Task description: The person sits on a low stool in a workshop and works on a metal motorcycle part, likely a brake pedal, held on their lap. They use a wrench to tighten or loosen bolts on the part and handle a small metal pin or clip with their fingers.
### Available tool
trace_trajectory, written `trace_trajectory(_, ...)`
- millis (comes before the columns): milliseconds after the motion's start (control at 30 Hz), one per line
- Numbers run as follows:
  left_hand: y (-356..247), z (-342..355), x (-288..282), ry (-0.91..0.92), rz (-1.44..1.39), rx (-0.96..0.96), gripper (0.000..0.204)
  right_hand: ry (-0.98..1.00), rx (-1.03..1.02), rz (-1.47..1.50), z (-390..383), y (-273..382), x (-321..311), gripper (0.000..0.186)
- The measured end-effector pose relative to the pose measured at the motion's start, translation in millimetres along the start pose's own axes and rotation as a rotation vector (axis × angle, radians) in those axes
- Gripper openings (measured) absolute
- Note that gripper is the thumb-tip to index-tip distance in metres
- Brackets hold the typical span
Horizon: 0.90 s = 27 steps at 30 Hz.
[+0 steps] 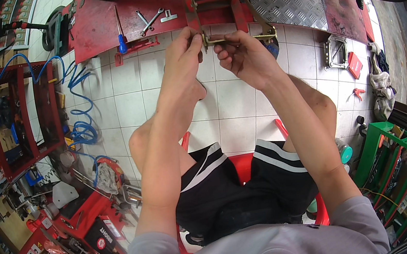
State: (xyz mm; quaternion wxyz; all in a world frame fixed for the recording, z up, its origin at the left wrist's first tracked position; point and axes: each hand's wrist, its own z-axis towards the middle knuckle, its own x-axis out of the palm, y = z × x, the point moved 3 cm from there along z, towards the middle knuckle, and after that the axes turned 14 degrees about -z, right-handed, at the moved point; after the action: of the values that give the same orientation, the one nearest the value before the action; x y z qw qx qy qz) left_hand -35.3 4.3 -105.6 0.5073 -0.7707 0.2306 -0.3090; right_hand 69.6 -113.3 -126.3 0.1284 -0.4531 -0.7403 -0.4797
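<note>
Both my hands are raised in front of me at the near end of a red metal frame (236,3). A brass-coloured metal bracket (264,37) crosses that end. My left hand (184,54) is closed, thumb and fingers pinched at the bracket's left end; whatever small part lies between them is hidden. Just to its right, my right hand (244,56) pinches the bracket's thin metal bar with thumb and forefinger, the other fingers curled below. A screwdriver (122,45) with a blue handle lies left of my hands, near two wrenches (151,21) and a slotted metal plate (168,16).
The frame joins a red platform (98,25) with a diamond-plate panel (286,3). A red metal strip (138,48) sits at its edge. Left are a coiled blue hose (82,132) and a red rack (26,120). Right are a metal frame piece (335,53) and a green rack (376,136).
</note>
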Motion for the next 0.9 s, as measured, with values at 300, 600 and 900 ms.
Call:
trace_trajectory(300,5,6,-4,0.004,0.19,0.053,0.028,0.017,0.026,0.048,-1,1,2,0.019)
trace_trajectory(600,1,1,-3,-0.014,0.219,0.042,0.029,0.038,0.073,0.155,1,-1,2,0.014)
trace_trajectory(900,-20,-11,-2,-0.032,0.408,0.198,0.012,0.0,0.037,0.07,-4,4,7,0.02)
